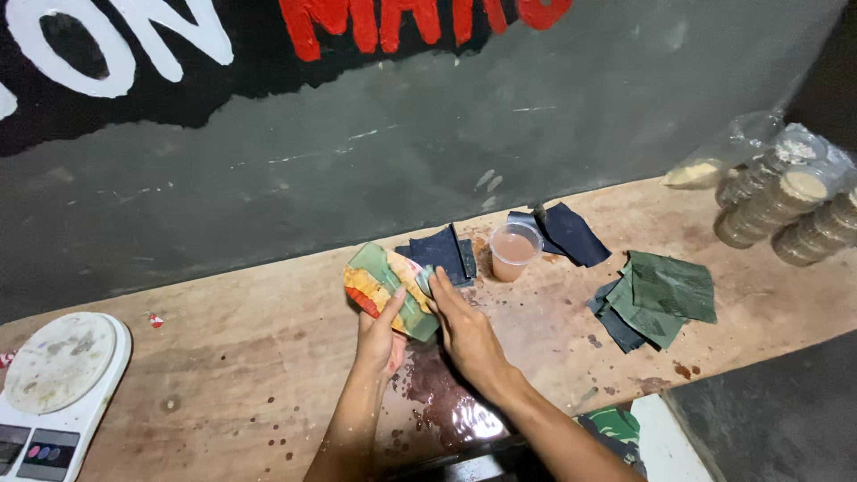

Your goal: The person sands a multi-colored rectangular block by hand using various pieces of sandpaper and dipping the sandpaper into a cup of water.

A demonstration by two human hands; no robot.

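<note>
My left hand [379, 344] grips a flat multicoloured piece [386, 287] with green, orange, yellow and red patches, holding it tilted above the wooden bench [232, 375]. My right hand [464, 330] presses its fingers against the right edge of that piece; a small greyish scrap sits under the fingertips. Just behind lies a stack of dark blue-grey sanding sheets [445, 253]. A clear plastic cup [514, 251] with brownish-pink liquid stands right of them.
A white kitchen scale [55, 379] sits at the left. Green and dark sheets [661, 297] lie at the right. Stacked lidded plastic cups [786, 201] fill the far right corner. A wet reddish puddle [451, 402] spreads under my forearms. A painted dark wall rises behind.
</note>
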